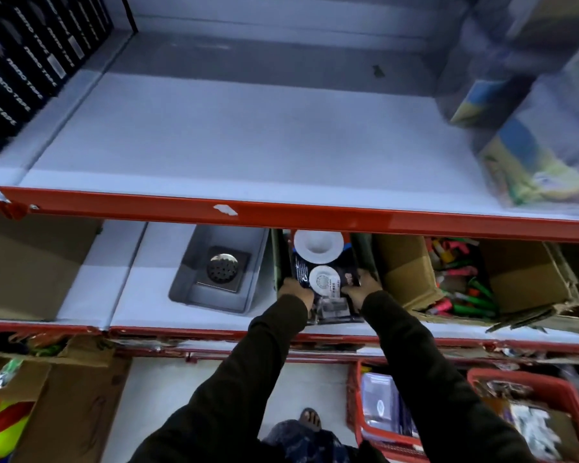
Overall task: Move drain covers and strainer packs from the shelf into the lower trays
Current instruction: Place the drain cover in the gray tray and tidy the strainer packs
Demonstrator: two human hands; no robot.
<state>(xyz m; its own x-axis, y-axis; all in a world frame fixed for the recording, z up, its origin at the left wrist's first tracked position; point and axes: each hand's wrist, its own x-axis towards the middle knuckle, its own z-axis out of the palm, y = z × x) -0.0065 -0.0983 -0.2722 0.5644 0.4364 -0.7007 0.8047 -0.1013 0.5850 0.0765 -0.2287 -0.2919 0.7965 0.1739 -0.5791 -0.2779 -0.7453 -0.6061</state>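
Dark strainer packs with white round strainers showing lie in a dark green tray on the lower shelf. My left hand grips the packs' left edge and my right hand grips their right edge. Left of it stands a grey tray holding a square metal drain cover. The upper shelf with its red front edge is bare in the middle.
Black nano tape boxes fill the upper left. Blurred packets sit upper right. A cardboard box of coloured items stands right of the green tray. Red baskets and cardboard boxes are below.
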